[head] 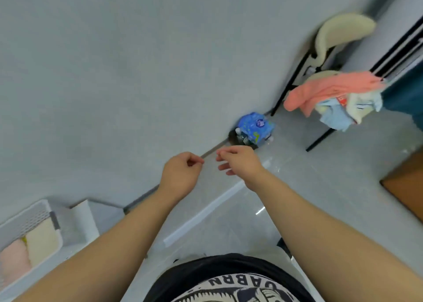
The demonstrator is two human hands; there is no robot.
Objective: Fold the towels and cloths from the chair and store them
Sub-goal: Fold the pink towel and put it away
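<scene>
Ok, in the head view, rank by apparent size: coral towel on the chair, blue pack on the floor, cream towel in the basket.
Largest: coral towel.
Then cream towel and blue pack: about alike; the cream one sits nearer the camera, so unranked.

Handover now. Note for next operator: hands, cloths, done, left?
Left hand: fingers curled, empty. Right hand: relaxed, empty. Both out front, away from the chair.
On the chair, at right: pink towel, blue cloth, cream cloth, heaped unfolded.
Done: folded pink towel and folded cream towel in white basket, lower left.
To do: fold the chair pile, store it.
</scene>
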